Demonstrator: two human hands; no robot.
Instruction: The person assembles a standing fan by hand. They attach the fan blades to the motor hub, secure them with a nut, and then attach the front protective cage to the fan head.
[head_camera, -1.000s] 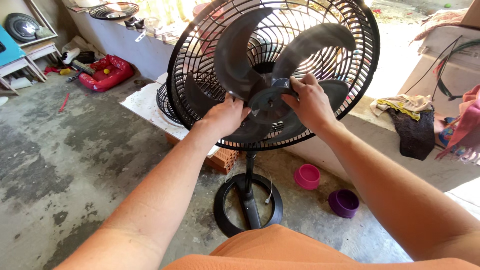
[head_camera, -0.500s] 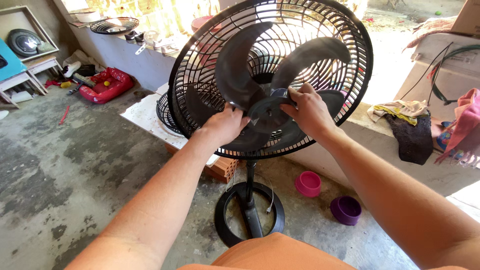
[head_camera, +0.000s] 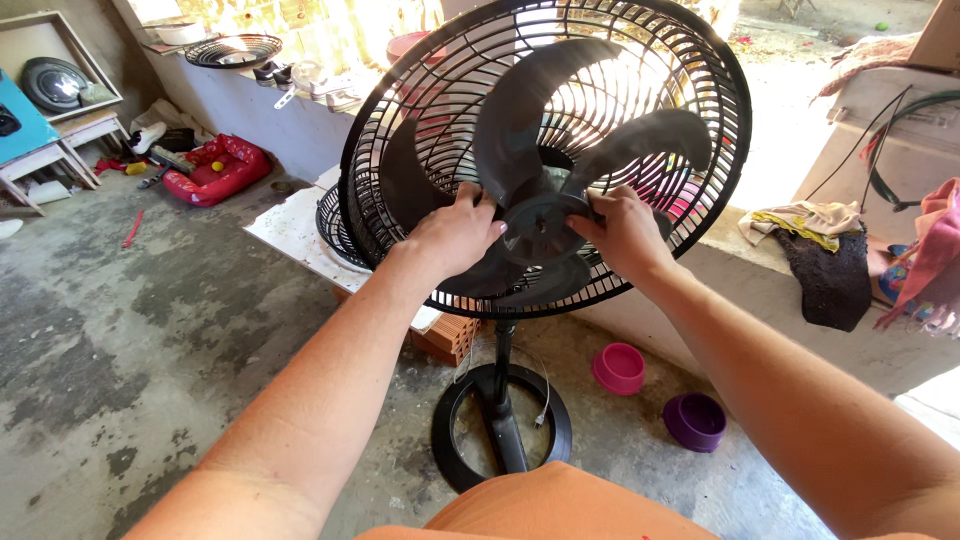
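A black pedestal fan stands in front of me, its rear wire grille (head_camera: 700, 60) uncovered and its round base (head_camera: 450, 440) on the concrete floor. A dark grey blade wheel (head_camera: 530, 110) sits at the grille's centre. My left hand (head_camera: 455, 235) grips the blade wheel at the left of its hub (head_camera: 540, 215). My right hand (head_camera: 625, 230) grips it at the hub's right side. Both hands press against the blades' roots.
A second black grille (head_camera: 330, 215) lies on a white slab over bricks behind the fan. A pink bowl (head_camera: 618, 367) and a purple bowl (head_camera: 693, 420) sit on the floor at right. A red pet bed (head_camera: 215, 165), cloths and a white chest surround the spot.
The blade wheel has turned clockwise between my hands. My left hand has shifted up along the hub and my right hand has dropped slightly lower.
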